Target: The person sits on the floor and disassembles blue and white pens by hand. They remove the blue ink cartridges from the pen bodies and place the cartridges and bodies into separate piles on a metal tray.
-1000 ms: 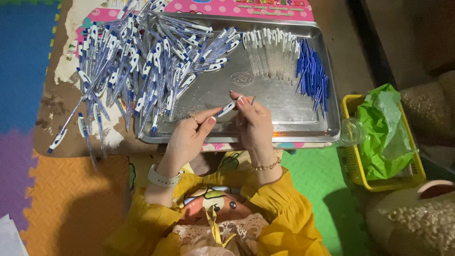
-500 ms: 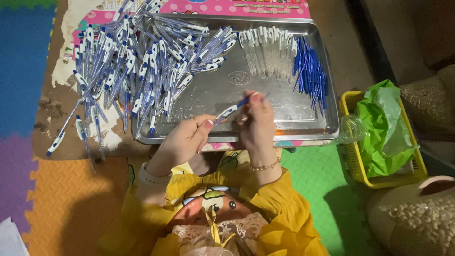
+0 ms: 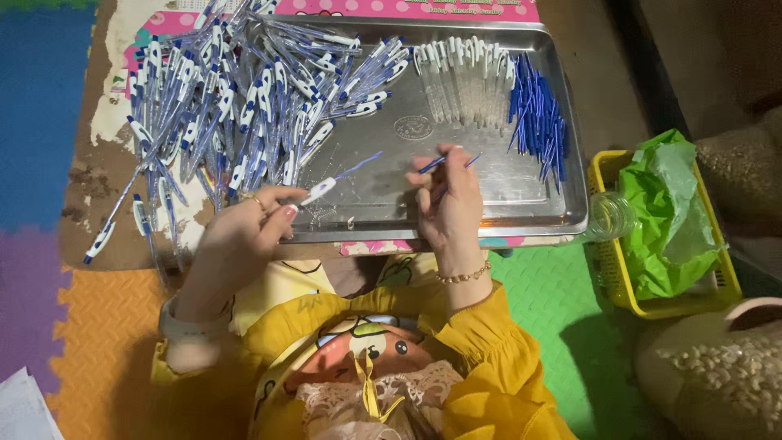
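The left hand (image 3: 244, 228) has its grip clamped on a pen (image 3: 326, 186), held over the near edge of the metal tray (image 3: 489, 191). The right hand (image 3: 446, 204) has its grip closed on thin blue refills (image 3: 444, 161) (how many cannot be told), above the tray's bare middle. A heap of blue-and-white pens (image 3: 244, 98) covers the tray's left part and spills onto the table (image 3: 90, 175). Clear barrels (image 3: 460, 77) and loose refills (image 3: 538, 122) lie at the tray's far right. A yellow basket (image 3: 607, 244) stands beside the tray.

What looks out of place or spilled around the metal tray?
The heap of pens overflows the tray's left edge; several pens lie loose on the worn board. Clear barrels and blue refills lie orderly.
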